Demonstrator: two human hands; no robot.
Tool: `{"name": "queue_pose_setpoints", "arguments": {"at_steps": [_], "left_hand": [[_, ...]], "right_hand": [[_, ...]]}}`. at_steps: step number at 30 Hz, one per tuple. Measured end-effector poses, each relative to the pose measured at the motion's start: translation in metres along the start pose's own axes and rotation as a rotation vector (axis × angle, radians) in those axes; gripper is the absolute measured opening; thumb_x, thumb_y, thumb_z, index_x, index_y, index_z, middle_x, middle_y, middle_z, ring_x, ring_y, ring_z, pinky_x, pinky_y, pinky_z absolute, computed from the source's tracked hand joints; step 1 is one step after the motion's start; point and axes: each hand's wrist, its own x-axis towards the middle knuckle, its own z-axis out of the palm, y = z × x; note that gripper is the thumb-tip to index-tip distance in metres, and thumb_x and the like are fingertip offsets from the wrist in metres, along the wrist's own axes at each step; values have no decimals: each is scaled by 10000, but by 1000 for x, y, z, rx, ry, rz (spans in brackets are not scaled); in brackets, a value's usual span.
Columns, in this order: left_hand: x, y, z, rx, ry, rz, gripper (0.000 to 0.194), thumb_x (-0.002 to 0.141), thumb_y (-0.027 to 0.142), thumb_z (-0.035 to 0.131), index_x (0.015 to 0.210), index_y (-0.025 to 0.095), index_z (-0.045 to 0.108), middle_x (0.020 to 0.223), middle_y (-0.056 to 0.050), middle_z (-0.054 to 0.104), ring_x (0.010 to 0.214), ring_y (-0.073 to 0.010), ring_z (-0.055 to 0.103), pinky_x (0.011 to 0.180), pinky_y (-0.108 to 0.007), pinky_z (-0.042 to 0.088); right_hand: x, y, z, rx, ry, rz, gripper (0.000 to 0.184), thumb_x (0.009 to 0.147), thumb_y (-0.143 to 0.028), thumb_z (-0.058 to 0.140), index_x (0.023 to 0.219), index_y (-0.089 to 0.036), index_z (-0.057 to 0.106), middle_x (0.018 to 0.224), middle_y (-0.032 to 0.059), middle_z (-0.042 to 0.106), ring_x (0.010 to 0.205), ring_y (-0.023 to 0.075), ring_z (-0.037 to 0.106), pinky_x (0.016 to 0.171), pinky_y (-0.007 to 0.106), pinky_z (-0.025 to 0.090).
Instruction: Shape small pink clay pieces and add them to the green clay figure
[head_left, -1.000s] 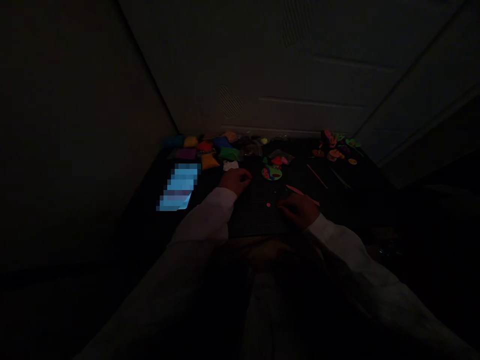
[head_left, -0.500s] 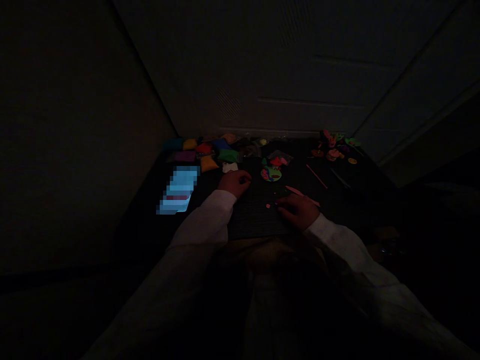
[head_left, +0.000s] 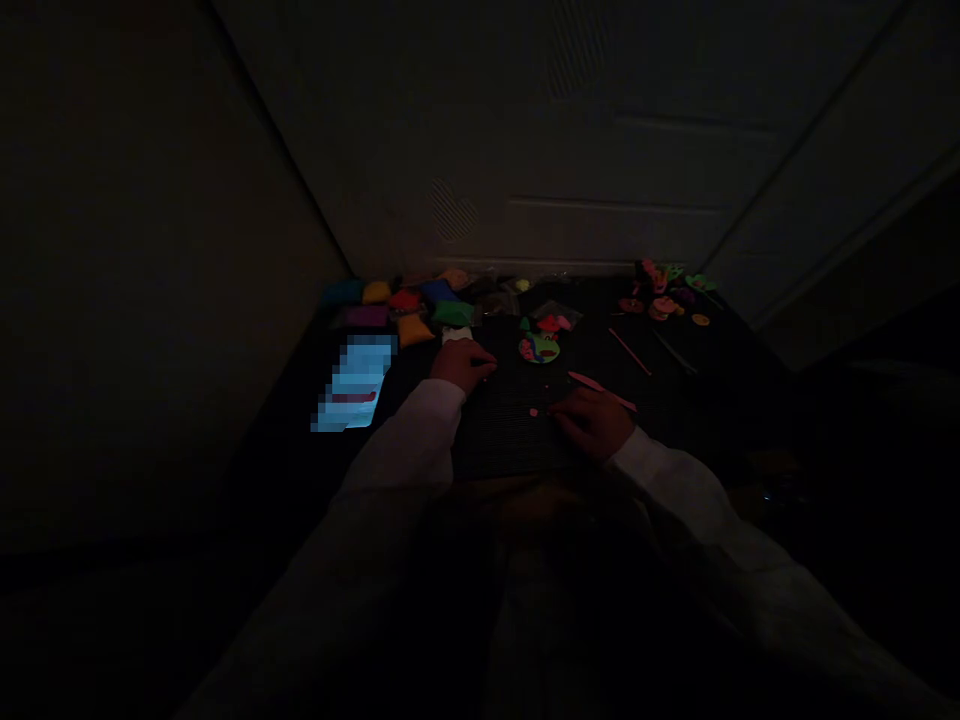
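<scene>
The scene is very dark. My left hand [head_left: 459,364] rests curled on the top left corner of a dark ribbed mat [head_left: 510,430]. On the mat's right side my right hand [head_left: 592,420] is closed on a thin pink modelling tool [head_left: 600,386] that sticks out up and to the right. A small pink clay bit [head_left: 534,411] lies on the mat just left of my right fingers. Beyond the mat sits a round green clay piece with red and pink parts [head_left: 540,348].
Several coloured clay packets [head_left: 409,305] lie at the back left. A lit screen [head_left: 354,385] glows left of the mat. More small clay figures [head_left: 667,295] stand at the back right, with a pink stick [head_left: 628,351] nearby. A white panelled door [head_left: 600,180] is behind.
Both hands stay almost where they were; the view has shifted slightly. My left hand's fingers have curled in a little more.
</scene>
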Motion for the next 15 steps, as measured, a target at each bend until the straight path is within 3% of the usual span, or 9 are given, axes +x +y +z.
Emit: {"name": "queue_pose_setpoints", "arguments": {"at_steps": [15], "left_hand": [[-4, -15, -3, -65, -27, 39, 217, 676, 320, 503, 789, 198, 642, 824, -9, 640, 810, -143, 561, 780, -268, 416]], "right_hand": [[1, -1, -1, 11, -5, 12, 236, 765, -242, 429, 923, -186, 594, 835, 39, 584, 770, 123, 523, 720, 290, 403]]}}
